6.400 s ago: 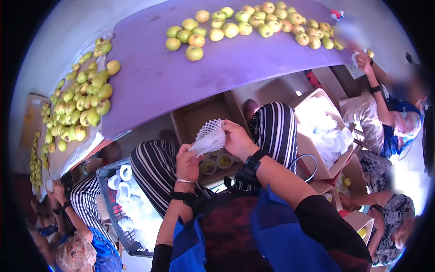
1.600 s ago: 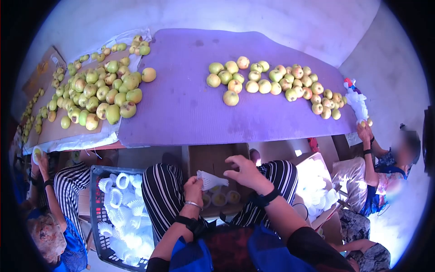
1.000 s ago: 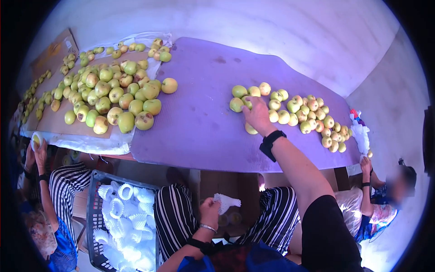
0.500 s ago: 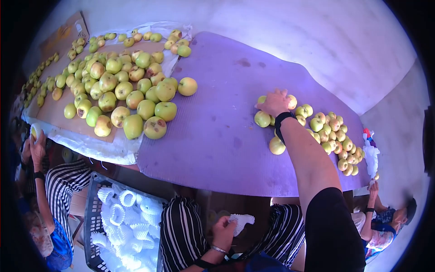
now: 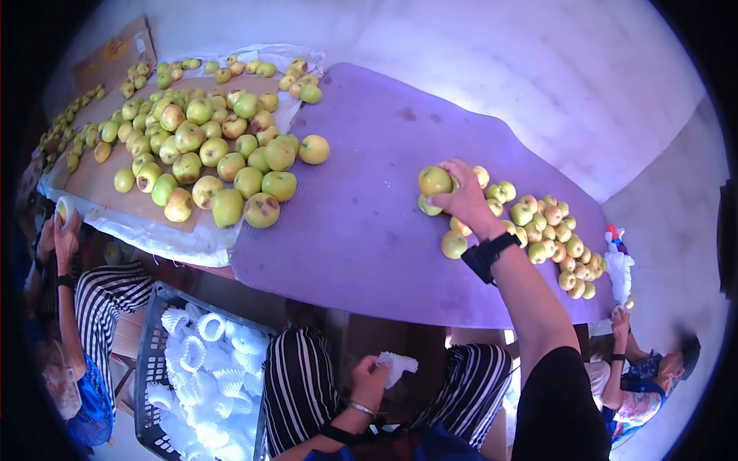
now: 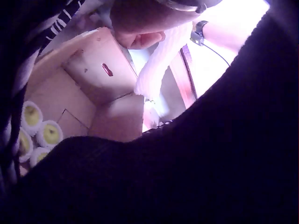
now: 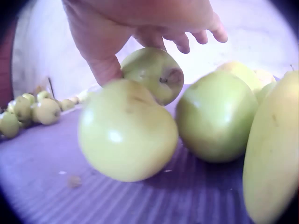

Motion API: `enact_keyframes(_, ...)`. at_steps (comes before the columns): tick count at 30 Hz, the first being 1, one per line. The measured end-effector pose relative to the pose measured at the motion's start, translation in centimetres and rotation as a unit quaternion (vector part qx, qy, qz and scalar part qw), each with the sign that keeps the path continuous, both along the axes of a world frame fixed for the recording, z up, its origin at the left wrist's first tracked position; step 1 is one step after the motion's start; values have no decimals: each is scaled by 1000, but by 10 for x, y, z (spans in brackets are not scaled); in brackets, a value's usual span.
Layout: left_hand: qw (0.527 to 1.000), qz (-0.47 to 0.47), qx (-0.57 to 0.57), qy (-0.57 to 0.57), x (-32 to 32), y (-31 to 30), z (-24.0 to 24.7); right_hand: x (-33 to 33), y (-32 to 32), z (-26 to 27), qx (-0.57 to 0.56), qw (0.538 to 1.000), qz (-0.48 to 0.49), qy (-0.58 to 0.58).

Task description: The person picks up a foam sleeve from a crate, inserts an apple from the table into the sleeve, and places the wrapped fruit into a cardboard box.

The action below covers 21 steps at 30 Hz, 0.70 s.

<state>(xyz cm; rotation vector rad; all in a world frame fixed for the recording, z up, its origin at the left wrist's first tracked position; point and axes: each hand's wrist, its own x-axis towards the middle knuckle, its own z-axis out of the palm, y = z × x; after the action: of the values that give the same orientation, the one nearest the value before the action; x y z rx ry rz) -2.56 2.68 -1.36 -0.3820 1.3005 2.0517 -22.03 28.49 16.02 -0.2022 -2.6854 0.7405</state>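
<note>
Purple matting (image 5: 346, 230) carries the picking-up step, by my reading: at two o'clock of the head view's centre, the right hand (image 5: 470, 203) has thumb and fingers round a green apple (image 5: 435, 180), close among neighbouring apples (image 7: 217, 116). Down at six o'clock the left hand (image 5: 369, 386) pinches a white foam net (image 5: 400, 369) (a flimsy thing, by its look), and the crate (image 5: 154, 353) sits between seven and eight o'clock. What the next move calls for, I judge, is a clean lift that leaves the neighbours unrolled, the thumb secure and the pressure too light to bruise.
</note>
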Motion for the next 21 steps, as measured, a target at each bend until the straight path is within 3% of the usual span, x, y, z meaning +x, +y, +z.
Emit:
enact_keyframes(2, 1000, -1, -4, 3, 2, 0, 0, 39, -22, 17, -124, 991, 53, 5)
enact_keyframes(3, 1000, 3, -2, 0, 3, 0, -1, 59, -34, 23, -238, 969, 64, -11)
enact_keyframes(7, 1000, -13, -26, 4, 6, -2, -8, 137, -67, 34, -477, 874, 89, -20)
enact_keyframes(11, 997, -41, -65, -4, 7, -6, -15, 203, -93, 12, -693, 714, 100, 0)
enact_keyframes(14, 996, -39, -76, -2, 10, -10, -16, 245, -110, -3, -784, 611, 100, -30)
enact_keyframes(19, 994, -50, -92, 0, 11, -14, -18, 312, -107, -14, -807, 591, 13, -22)
enact_keyframes(21, 995, -58, -84, 5, 11, -14, -19, 337, -93, 1, -776, 630, -15, -24)
